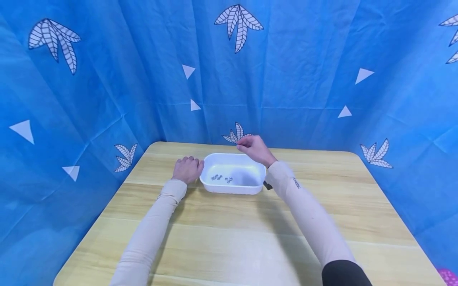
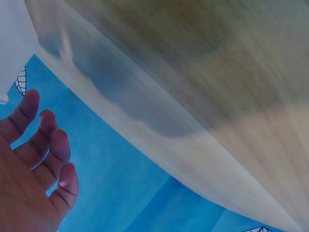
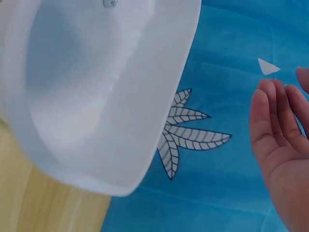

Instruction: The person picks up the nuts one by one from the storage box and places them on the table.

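Observation:
A white plastic tub (image 1: pixel 232 190) stands on the table, with several small silvery pieces (image 1: pixel 216 177) on its floor; they are too small to name. Beside the tub's left rim is my left hand (image 1: pixel 187 170), thumb side right at the rim. Its fingers (image 2: pixel 59 145) are loosely bent with nothing between them; the thumb is outside the left wrist view. My right hand (image 1: pixel 255 149) is raised over the tub's far right rim, fingers (image 3: pixel 262 116) gently curved. The right thumb shows only partly, and no object appears in that hand.
The tub is on a pale wooden table (image 1: pixel 222 242), towards its far edge. Blue curtains (image 1: pixel 304 71) with white leaf and triangle prints hang behind and along both sides. A dark object (image 1: pixel 267 185) shows beside the tub's right end, partly covered by the right sleeve.

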Available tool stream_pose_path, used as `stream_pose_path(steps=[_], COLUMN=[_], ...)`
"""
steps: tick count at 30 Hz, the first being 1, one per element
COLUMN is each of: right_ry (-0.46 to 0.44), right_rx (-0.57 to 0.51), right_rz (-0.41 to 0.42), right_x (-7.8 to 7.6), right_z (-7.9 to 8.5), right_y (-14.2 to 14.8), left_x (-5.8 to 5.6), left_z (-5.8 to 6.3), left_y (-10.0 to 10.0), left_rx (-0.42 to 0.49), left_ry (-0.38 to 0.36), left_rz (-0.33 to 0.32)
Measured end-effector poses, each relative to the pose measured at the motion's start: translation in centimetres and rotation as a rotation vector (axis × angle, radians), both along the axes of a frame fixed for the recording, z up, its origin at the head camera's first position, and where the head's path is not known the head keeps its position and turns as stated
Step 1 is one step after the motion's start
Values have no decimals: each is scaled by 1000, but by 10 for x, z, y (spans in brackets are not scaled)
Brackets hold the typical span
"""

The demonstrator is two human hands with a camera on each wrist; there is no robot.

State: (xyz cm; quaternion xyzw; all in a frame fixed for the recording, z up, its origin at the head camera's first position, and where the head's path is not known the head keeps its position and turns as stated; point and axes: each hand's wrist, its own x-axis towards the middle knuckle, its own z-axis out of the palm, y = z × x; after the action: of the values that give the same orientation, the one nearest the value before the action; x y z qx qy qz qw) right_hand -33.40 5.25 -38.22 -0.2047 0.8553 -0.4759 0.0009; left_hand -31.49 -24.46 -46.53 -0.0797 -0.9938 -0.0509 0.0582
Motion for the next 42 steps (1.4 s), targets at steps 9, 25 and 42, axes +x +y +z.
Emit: stream_pose_path(steps=[9,25,42], right_ry=[-58,-104,-61], right_rx=[32,114,311], right_rz=[38,59,188], right_x=[-9,-15,-39], right_z=[-13,-23,-40], right_y=[-19,-41,-57], left_x=[0,1,-2], left_z=[-2,1,-2], left_y=[-2,0,2], left_rx=[-12,-12,-16], left_ry=[-5,-22,-16], left_rz=[3,-3,0])
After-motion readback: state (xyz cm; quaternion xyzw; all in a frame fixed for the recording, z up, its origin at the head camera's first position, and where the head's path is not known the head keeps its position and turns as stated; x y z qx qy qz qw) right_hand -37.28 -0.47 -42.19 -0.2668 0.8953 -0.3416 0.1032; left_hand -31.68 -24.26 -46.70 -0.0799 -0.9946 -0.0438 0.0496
